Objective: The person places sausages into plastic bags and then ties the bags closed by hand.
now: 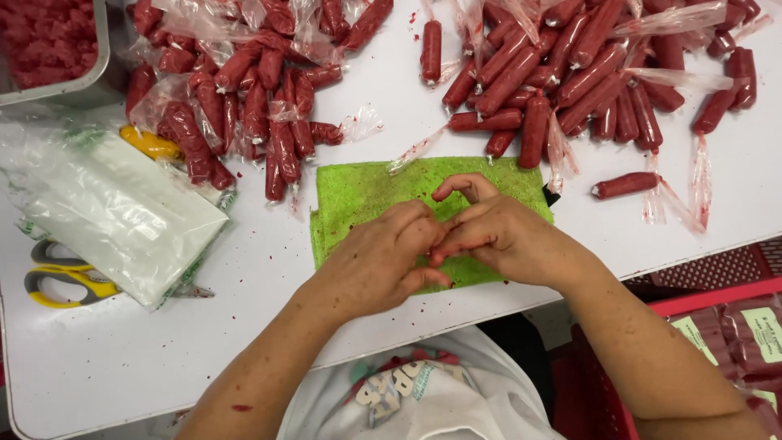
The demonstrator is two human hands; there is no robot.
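Observation:
My left hand [383,261] and my right hand [505,236] meet over a green cloth [358,191] on the white table [204,342]. Their fingertips press together, and anything pinched between them is hidden. The right index finger arches up over the cloth. Red smears mark my fingers and left forearm. Beyond the cloth lie two heaps of red sausage-shaped sticks in clear plastic, one heap at the left [244,106] and one at the right [570,73]. A single stick [626,185] lies apart to the right of the cloth.
A stack of clear plastic bags [122,216] sits at the left, with yellow-handled scissors [69,281] half under it. A metal tray of red paste [49,41] stands at the top left. A red crate [692,305] of packed goods is below the table's right edge.

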